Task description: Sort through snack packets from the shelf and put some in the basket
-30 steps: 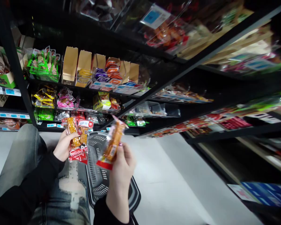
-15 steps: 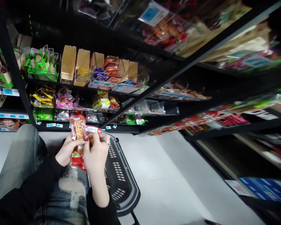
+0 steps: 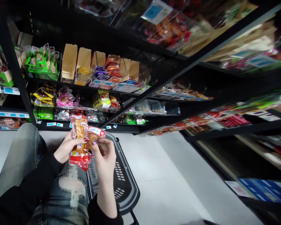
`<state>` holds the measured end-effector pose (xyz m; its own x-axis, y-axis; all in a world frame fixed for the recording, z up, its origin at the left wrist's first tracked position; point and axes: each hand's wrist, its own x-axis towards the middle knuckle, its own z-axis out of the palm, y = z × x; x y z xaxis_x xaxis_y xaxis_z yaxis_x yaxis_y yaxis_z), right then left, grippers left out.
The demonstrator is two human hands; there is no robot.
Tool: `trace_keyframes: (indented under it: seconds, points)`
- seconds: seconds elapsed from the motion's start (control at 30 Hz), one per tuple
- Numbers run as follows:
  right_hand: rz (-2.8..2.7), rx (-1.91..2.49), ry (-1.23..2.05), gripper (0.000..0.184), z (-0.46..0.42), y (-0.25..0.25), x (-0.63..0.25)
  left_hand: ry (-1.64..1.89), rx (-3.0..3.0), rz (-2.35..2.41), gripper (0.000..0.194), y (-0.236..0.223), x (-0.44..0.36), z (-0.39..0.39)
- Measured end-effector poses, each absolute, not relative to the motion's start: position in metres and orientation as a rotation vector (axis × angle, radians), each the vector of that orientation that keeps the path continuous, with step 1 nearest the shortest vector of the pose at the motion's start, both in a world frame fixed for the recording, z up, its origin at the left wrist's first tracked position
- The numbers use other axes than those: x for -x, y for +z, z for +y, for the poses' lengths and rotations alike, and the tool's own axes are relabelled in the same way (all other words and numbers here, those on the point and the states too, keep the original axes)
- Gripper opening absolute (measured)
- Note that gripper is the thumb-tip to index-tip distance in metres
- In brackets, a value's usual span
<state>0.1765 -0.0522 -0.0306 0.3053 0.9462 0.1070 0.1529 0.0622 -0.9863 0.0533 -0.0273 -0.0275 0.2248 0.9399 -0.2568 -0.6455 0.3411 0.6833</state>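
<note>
While the left hand point(image 3: 65, 149) pinched the red-ended snack packet point(image 3: 80, 128), probably just for steadiness, the right hand point(image 3: 105, 160) pinched the white-labelled packet point(image 3: 92, 137).

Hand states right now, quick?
Left hand: closed, thumb over the stacked snack packets.
Right hand: fingers at the smaller packet; grip can't be told.

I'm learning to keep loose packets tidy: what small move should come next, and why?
Probably ease the side packet inward with the right hand: its thumb is already there, and the packet juts out beside the front packets in the left hand.
</note>
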Motion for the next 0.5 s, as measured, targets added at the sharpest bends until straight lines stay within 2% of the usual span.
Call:
trace_keyframes:
  seconds: [0.2, 0.33, 0.5]
  points:
    - [-1.519, 1.519, 0.318, 0.026, -0.061, -0.024, -0.165, 1.213, -0.453, 0.758, 0.043, -0.028, -0.054, -0.027]
    - [-1.633, 1.601, 0.322, 0.03, -0.063, -0.024, -0.153, 1.257, -0.412, 0.795, 0.037, -0.031, -0.058, -0.026]
    - [-1.495, 1.569, 0.325, 0.019, -0.059, -0.033, -0.143, 1.287, -0.3, 0.857, 0.035, -0.035, -0.061, -0.023]
